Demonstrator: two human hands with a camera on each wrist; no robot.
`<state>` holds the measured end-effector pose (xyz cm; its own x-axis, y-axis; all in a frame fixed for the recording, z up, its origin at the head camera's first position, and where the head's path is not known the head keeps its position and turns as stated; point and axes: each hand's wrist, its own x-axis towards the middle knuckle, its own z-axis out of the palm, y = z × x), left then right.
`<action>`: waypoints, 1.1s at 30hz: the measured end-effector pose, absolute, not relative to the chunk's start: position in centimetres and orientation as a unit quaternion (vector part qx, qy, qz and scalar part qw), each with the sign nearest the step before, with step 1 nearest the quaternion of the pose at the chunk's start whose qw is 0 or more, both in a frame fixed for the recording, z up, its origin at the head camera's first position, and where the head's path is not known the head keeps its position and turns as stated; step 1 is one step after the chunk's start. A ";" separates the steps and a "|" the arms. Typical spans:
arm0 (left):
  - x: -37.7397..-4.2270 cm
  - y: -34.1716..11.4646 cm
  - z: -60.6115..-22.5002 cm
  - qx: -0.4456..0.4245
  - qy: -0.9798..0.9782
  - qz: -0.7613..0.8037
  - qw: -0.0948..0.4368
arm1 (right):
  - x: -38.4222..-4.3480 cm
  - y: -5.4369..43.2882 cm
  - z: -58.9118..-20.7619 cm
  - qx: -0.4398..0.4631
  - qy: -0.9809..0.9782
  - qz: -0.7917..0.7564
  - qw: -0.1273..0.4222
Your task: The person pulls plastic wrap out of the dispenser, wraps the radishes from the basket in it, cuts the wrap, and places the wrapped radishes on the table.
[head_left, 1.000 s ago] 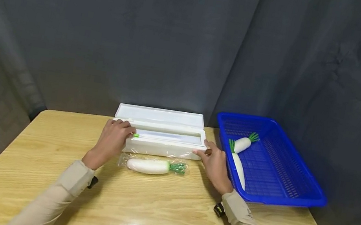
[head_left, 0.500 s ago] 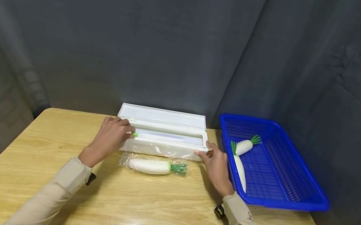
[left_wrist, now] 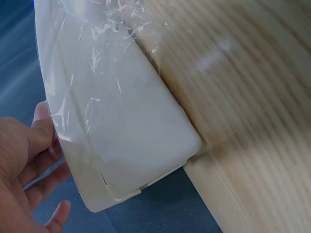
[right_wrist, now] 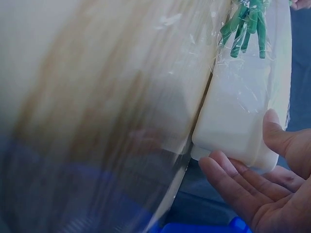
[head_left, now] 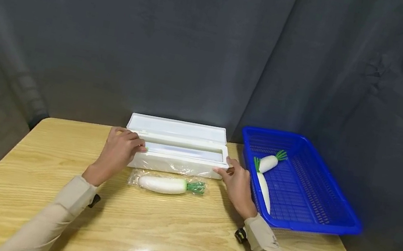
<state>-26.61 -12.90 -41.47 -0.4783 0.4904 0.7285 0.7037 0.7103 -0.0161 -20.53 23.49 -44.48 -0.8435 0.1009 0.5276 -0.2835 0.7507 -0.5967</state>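
Note:
A white plastic wrap dispenser (head_left: 174, 166) stands near the far table edge, its lid (head_left: 177, 128) raised. My left hand (head_left: 116, 154) is at the left of its top, fingertips pinching a small green slide cutter (head_left: 146, 149). In the left wrist view the cutter is hidden and clear film (left_wrist: 90, 111) drapes over the box. The right hand (head_left: 237, 187) grips the dispenser's right end, thumb on the front and fingers at the end wall (right_wrist: 243, 153). Directly in front lies a white radish (head_left: 162, 184) with green stalks, wrapped in film that runs up the dispenser's front.
On the right sits a blue plastic basket (head_left: 292, 225), holding two unwrapped white radishes (head_left: 268, 164) by its left side. Dark grey curtains (head_left: 189, 52) hang behind the wooden table (head_left: 182, 238) and along its sides.
My left hand has slid a little leftward along the dispenser's top with the green cutter, which is now mostly covered by the fingers. The right hand keeps its hold; the camera view shifts slightly.

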 end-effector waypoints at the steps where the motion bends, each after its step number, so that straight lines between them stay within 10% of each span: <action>1: -26.7 -13.0 -41.5 -0.355 -0.843 -0.142 0.377 | -20.5 23.5 -44.5 0.050 -0.895 0.348 0.274; 33: -25.4 -18.6 -41.2 -0.351 -0.816 -0.209 0.408 | -20.5 23.1 -43.5 0.085 -0.895 0.339 0.277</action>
